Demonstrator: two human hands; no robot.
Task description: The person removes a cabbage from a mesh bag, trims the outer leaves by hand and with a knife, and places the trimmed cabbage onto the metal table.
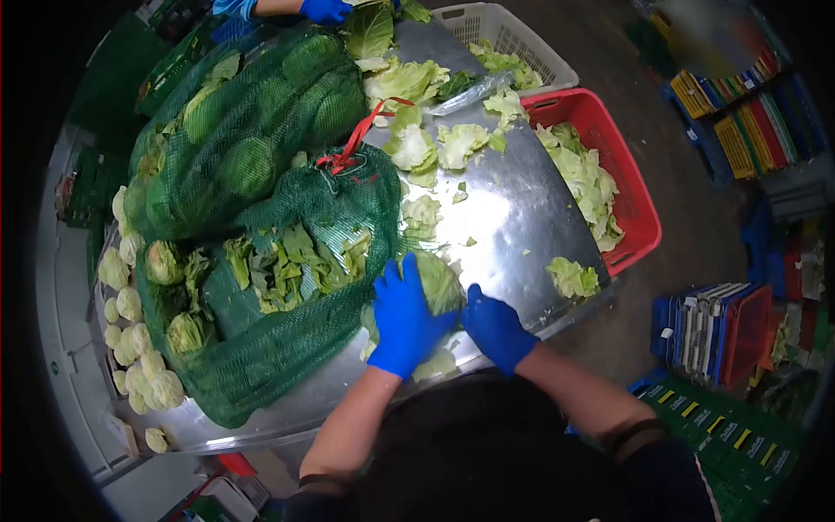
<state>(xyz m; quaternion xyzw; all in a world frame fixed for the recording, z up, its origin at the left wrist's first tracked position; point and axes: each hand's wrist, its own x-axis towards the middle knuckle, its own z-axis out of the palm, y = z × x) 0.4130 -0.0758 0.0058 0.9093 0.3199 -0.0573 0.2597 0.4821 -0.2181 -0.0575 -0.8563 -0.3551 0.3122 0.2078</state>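
A pale green cabbage (437,280) rests on the metal table near its front edge. My left hand (407,320), in a blue glove, lies over its left side with the fingers wrapped on it. My right hand (497,331), gloved the same way, is close to the cabbage's lower right side. Its fingers are curled, and what they hold, if anything, is hidden. Left of the cabbage, an opened green net sack (252,374) with a red tie holds loose dark leaves (291,265) and a few small heads. Pale leaves (435,359) lie under my hands.
A full net sack of cabbages (252,130) lies at the back left. Trimmed heads (143,374) line the table's left edge. Beyond the right edge stand a red crate (639,200) and a white crate (544,48) of leaves. Another person's blue-gloved hand (326,10) is opposite.
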